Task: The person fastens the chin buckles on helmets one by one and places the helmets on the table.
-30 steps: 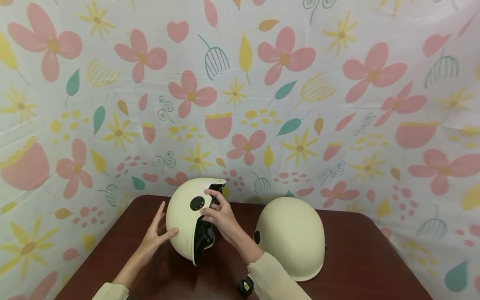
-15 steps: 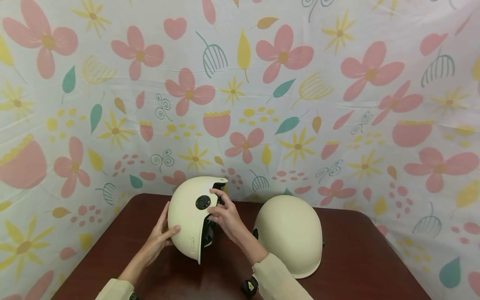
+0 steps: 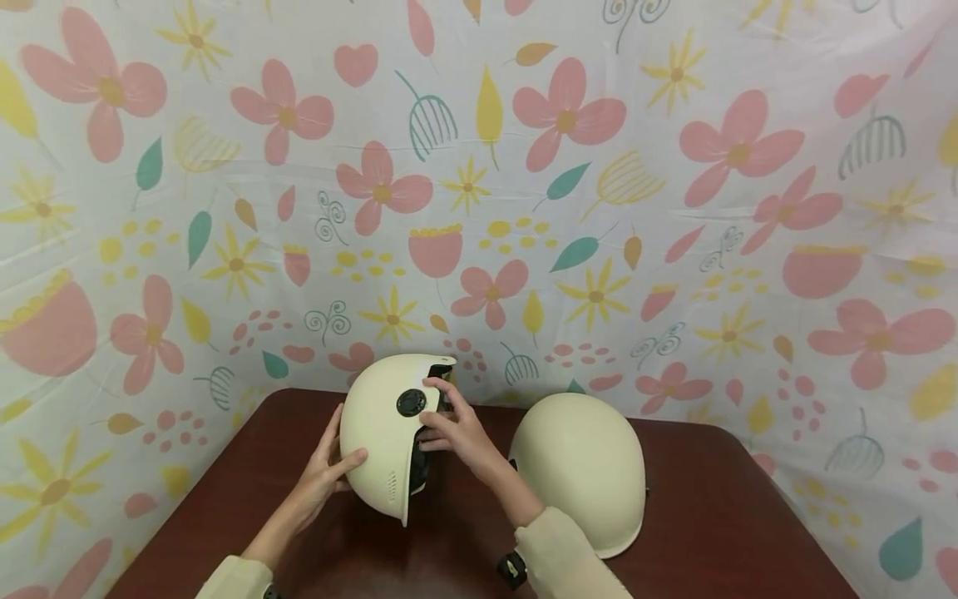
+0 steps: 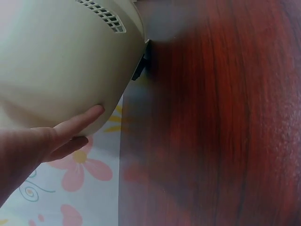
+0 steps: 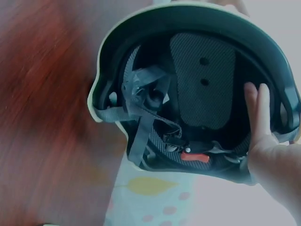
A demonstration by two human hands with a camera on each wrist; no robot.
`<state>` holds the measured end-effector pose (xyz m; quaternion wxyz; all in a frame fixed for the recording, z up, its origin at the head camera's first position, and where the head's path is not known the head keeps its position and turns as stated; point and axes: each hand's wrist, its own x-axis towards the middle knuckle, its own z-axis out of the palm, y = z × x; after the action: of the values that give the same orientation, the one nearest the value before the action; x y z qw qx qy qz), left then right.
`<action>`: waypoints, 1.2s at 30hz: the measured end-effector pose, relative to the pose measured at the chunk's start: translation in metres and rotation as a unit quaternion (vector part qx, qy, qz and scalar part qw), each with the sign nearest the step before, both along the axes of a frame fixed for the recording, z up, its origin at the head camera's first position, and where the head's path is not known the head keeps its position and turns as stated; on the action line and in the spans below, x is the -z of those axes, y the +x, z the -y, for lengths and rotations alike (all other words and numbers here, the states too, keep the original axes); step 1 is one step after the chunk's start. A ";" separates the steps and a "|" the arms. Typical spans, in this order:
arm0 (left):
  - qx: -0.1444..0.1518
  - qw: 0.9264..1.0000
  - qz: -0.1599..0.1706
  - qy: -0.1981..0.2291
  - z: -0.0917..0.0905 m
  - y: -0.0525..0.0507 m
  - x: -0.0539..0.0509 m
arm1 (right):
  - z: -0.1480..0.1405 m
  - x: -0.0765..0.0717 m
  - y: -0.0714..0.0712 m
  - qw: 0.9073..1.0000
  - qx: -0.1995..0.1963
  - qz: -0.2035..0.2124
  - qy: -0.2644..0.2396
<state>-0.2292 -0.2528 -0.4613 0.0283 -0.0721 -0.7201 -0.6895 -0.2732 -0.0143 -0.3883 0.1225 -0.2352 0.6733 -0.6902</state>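
Observation:
A cream helmet is held tilted on its side between both hands at the left of the table, its opening facing right. My left hand cups the rounded shell, with the thumb lying along its outside. My right hand grips the rim beside a black disc; two fingers reach inside. The right wrist view shows the black padded lining, grey straps and a red tab. Whether the helmet touches the table cannot be told.
A second cream helmet sits dome up on the dark red wooden table, right of my right forearm. A flower-printed sheet hangs behind the table. A black band is at my right sleeve.
The held helmet has shifted slightly right and turned, so less of its dark inside shows in the head view. Both hands have moved along with it. The second helmet stays in place.

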 end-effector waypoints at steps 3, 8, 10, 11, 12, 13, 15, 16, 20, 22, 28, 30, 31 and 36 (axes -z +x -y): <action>-0.002 1.000 0.001 0.000 -0.001 -0.001 -0.001 | -0.005 -0.001 -0.001 0.999 0.008 -0.028 0.023; -0.004 1.000 0.003 -0.001 -0.003 -0.002 -0.001 | -0.008 0.000 -0.003 0.996 0.032 -0.063 0.046; -0.006 1.000 0.007 0.000 -0.003 -0.003 0.000 | -0.009 0.000 -0.003 0.994 0.049 -0.080 0.062; -0.007 1.000 0.008 0.000 -0.004 -0.003 0.001 | -0.009 0.000 -0.002 0.992 0.058 -0.088 0.068; -0.007 1.000 0.009 0.000 -0.004 -0.003 0.001 | -0.009 0.001 -0.002 0.991 0.065 -0.094 0.073; -0.009 1.000 0.010 0.000 -0.004 -0.003 0.001 | -0.009 0.001 -0.002 0.989 0.072 -0.101 0.076; -0.011 1.000 0.011 -0.001 -0.005 -0.003 0.001 | -0.009 0.001 -0.001 0.987 0.087 -0.109 0.079; -0.011 1.000 0.010 -0.001 -0.005 -0.003 0.001 | -0.009 0.002 -0.001 0.987 0.092 -0.111 0.077; -0.011 1.000 0.010 -0.004 -0.007 -0.002 -0.002 | -0.008 0.001 -0.001 0.985 0.108 -0.116 0.067; -0.007 1.000 0.011 -0.003 -0.009 -0.002 -0.004 | -0.008 0.001 -0.001 0.984 0.115 -0.123 0.064; 0.002 1.000 0.012 0.005 -0.016 -0.002 -0.008 | -0.009 -0.002 0.001 0.981 0.134 -0.130 0.060; 0.001 1.000 0.009 0.005 -0.018 -0.001 -0.008 | -0.010 -0.003 0.001 0.980 0.141 -0.126 0.061; 0.000 1.000 0.008 0.005 -0.019 -0.001 -0.009 | -0.010 -0.003 0.001 0.980 0.145 -0.125 0.063; -0.008 1.000 0.000 0.003 -0.021 -0.001 -0.009 | -0.012 -0.006 0.003 0.977 0.151 -0.132 0.075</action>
<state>-0.2298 -0.2320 -0.4518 0.0341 -0.0660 -0.7183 -0.6918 -0.2705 -0.0021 -0.3822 -0.0556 -0.2102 0.7613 -0.6108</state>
